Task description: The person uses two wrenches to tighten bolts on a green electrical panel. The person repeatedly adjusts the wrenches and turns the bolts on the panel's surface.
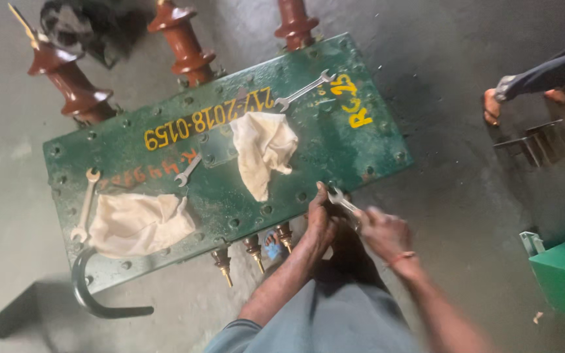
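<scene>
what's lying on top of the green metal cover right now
On the green cover: three loose spanners and two white cloths. Whatever lies beneath the cloths is hidden.

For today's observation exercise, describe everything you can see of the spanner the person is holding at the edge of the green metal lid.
The spanner is a slim, silvery metal tool with an open-ended head. That head sits at a bolt on the near edge of the green lid. The shaft slants away from the lid into the right hand, which grips its far end. The left hand rests beside the head, fingertips at the lid's rim. It looks slightly blurred; its far end is hidden.
</scene>
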### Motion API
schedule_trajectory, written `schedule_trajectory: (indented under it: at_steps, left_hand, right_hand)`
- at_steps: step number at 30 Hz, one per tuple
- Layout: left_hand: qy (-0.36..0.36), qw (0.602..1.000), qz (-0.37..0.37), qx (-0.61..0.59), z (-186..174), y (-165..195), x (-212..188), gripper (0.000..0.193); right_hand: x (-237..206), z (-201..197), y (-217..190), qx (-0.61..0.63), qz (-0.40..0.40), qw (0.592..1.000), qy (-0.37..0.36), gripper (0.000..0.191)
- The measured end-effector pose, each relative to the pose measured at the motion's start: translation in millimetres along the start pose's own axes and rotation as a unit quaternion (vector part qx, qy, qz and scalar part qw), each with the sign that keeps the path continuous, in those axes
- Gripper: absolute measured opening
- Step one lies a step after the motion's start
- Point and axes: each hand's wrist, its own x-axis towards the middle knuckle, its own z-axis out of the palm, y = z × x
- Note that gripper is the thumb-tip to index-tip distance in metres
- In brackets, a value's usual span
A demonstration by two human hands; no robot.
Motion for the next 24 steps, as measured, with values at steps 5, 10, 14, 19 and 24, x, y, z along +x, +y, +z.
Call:
schedule_trajectory:
  at_steps: [5, 10, 14, 19, 24]
  left_hand:
    - [0.003, 0.998, -0.007, 0.055, -29.9, -2.9, 6.5, 0.055]
    - [0.024, 0.994, -0.007, 0.103, -45.0, -1.8, 7.5, 0.066]
    - [0.001, 0.995, 0.01, 0.096, -47.1, -3.2, 6.5, 0.065]
    - [-0.013, 0.995, 0.017, 0.092, -36.9, 1.5, 4.7, 0.058]
    - [-0.025, 0.992, 0.014, 0.125, -9.1, 9.6, -5.6, 0.056]
  right_hand:
    - [54.2, -35.5, 47.9, -0.043, -0.163, 0.986, 0.011, 0.043]
    - [136.5, -44.6, 32.1, -0.059, -0.325, 0.943, -0.037, 0.04]
    - [142.1, -40.0, 14.8, -0.064, -0.3, 0.946, -0.104, 0.044]
    - [124.1, -37.1, 12.0, -0.056, -0.242, 0.965, -0.081, 0.038]
    - [131.9, -45.5, 4.7, -0.077, -0.2, 0.971, -0.108, 0.038]
